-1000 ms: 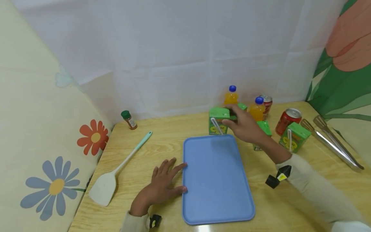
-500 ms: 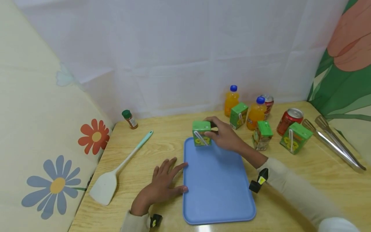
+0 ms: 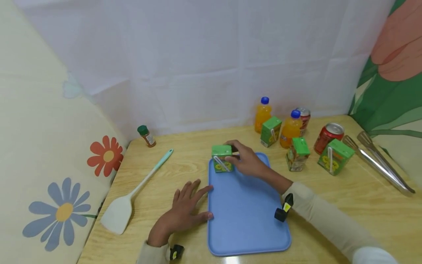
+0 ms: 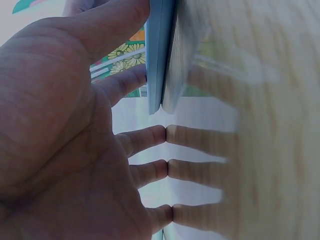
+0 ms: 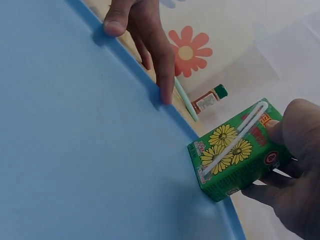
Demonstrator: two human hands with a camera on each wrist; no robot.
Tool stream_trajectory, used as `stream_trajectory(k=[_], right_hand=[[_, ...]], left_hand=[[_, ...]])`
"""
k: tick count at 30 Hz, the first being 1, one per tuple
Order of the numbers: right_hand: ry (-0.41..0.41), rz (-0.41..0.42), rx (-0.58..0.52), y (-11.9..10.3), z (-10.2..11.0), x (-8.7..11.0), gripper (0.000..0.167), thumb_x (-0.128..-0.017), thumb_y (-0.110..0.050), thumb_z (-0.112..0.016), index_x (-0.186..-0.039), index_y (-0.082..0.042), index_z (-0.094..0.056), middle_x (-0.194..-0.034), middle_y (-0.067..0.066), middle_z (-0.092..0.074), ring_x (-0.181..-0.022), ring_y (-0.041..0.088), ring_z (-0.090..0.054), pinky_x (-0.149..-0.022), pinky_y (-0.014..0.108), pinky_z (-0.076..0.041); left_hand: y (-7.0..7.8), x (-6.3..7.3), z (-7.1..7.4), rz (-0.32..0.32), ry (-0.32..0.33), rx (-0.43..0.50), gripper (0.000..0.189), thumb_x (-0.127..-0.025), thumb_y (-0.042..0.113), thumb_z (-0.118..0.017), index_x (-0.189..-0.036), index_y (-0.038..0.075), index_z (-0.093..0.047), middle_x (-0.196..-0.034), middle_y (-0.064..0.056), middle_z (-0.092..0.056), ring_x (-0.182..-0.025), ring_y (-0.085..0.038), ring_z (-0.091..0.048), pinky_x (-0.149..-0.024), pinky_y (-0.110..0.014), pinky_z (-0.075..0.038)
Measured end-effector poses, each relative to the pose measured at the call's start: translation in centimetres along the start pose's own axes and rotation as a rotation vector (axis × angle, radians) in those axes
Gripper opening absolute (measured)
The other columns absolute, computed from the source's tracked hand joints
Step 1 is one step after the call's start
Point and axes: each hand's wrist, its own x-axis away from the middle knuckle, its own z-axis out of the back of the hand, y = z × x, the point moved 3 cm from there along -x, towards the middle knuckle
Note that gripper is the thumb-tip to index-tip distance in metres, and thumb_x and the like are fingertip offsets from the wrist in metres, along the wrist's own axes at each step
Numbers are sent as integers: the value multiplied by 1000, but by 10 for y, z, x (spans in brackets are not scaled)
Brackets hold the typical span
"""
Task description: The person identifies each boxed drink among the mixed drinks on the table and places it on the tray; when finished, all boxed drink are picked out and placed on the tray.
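Note:
My right hand (image 3: 245, 160) pinches a green drink carton (image 3: 221, 160) with yellow flowers and a white straw. The carton stands upright at the far left corner of the blue tray (image 3: 247, 220). In the right wrist view, thumb and fingers hold the carton (image 5: 235, 150) by its sides, its base at the tray's surface. My left hand (image 3: 184, 211) lies spread at the tray's left edge, thumb and index fingertip touching the rim. The left wrist view shows the left hand's (image 4: 75, 125) other fingertips resting on the table beside the tray.
Right of the tray stand more green cartons (image 3: 271, 132), orange drink bottles (image 3: 291, 130) and red cans (image 3: 328, 138). Metal tongs (image 3: 379, 163) lie at the far right. On the left are a white spatula (image 3: 120, 214) and a green-capped spice jar (image 3: 147, 136).
My right hand has carried the green carton left and nearer, from behind the tray onto its far left corner. The left hand has stayed at the tray's edge.

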Motion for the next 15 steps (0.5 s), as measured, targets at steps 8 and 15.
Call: stream_trajectory(k=[8, 15], right_hand=[[-8, -14, 33, 1, 5, 2, 48, -102, -24, -62, -145, -17, -42, -139, 4, -54, -126, 24, -55, -105, 41, -46], [9, 67, 33, -2, 22, 12, 53, -101, -25, -64, -147, -13, -43, -142, 5, -52, -130, 24, -52, -110, 41, -41]], left_hand=[[-2, -1, 0, 6, 0, -1, 76, -93, 55, -66, -157, 29, -35, -165, -21, -14, -150, -48, -2, -110, -74, 0], [-2, 0, -2, 1, 5, 13, 76, -92, 54, -67, -157, 27, -36, -164, -21, -16, -149, -50, -2, -109, -74, 0]])
